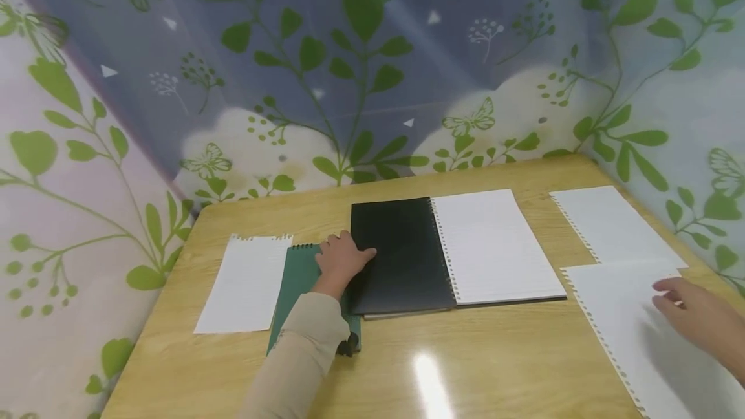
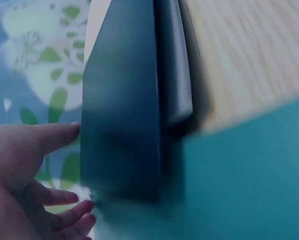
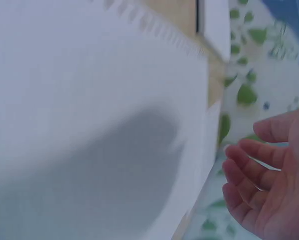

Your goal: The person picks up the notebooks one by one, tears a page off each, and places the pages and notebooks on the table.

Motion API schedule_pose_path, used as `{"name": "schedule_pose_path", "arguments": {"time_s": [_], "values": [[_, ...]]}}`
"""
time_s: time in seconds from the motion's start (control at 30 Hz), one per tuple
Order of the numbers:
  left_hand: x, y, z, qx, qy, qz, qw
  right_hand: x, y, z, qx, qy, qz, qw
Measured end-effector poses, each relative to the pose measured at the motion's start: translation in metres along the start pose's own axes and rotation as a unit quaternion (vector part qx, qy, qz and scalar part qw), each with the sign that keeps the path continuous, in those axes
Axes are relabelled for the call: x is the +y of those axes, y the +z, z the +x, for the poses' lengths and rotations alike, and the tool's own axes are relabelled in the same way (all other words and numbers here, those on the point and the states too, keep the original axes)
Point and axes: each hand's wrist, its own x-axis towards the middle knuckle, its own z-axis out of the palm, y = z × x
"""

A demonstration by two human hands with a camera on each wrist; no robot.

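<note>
A spiral notebook lies spread on the table, its black cover (image 1: 401,257) at left and its white lined page (image 1: 495,244) at right. My left hand (image 1: 342,256) is at the cover's left edge, above a green spiral notebook (image 1: 302,296) partly under the black one. The left wrist view has the thumb beside the dark cover (image 2: 122,110), fingers loosely bent; whether they touch it I cannot tell. My right hand (image 1: 698,315) hovers with relaxed fingers over a loose torn-edged sheet (image 1: 623,315), and nothing lies in the right palm (image 3: 274,180).
Another loose sheet (image 1: 611,222) lies behind the near right one, slightly overlapped. A smaller torn sheet (image 1: 244,286) lies left of the green notebook. The wooden table (image 1: 465,354) is bounded by leaf-patterned walls (image 1: 349,83). A small black thing (image 1: 348,344) shows by the left sleeve.
</note>
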Motion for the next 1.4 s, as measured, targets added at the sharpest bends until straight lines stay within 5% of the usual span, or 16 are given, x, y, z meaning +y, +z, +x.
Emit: {"name": "schedule_pose_path", "arguments": {"time_s": [0.27,0.53,0.67,0.83,1.0,1.07,1.2,1.4], "values": [[-0.014,-0.003,0.003,-0.021,-0.038,-0.038,0.9984,-0.094,0.014,0.024,-0.07,-0.105,0.02,0.992],[-0.023,-0.005,0.004,-0.023,-0.034,-0.105,0.9936,-0.159,0.036,0.044,-0.036,-0.161,0.055,0.985],[-0.02,-0.014,0.004,-0.02,-0.01,-0.18,0.9834,-0.18,0.043,0.052,-0.043,-0.171,0.07,0.982],[-0.003,-0.031,0.0,-0.028,0.03,-0.314,0.9486,-0.204,0.045,0.059,-0.067,-0.188,0.142,0.97],[0.027,-0.046,-0.014,-0.077,0.092,-0.448,0.8859,-0.233,0.035,0.065,-0.106,-0.204,0.218,0.949],[0.039,-0.048,-0.02,-0.102,0.128,-0.465,0.8699,-0.245,0.029,0.066,-0.12,-0.206,0.244,0.94],[0.059,-0.04,-0.033,-0.129,0.218,-0.406,0.8781,-0.265,0.018,0.065,-0.119,-0.197,0.265,0.936],[0.082,-0.003,-0.048,-0.111,0.355,-0.242,0.8963,-0.273,0.009,0.057,-0.013,-0.151,0.203,0.967]]}}
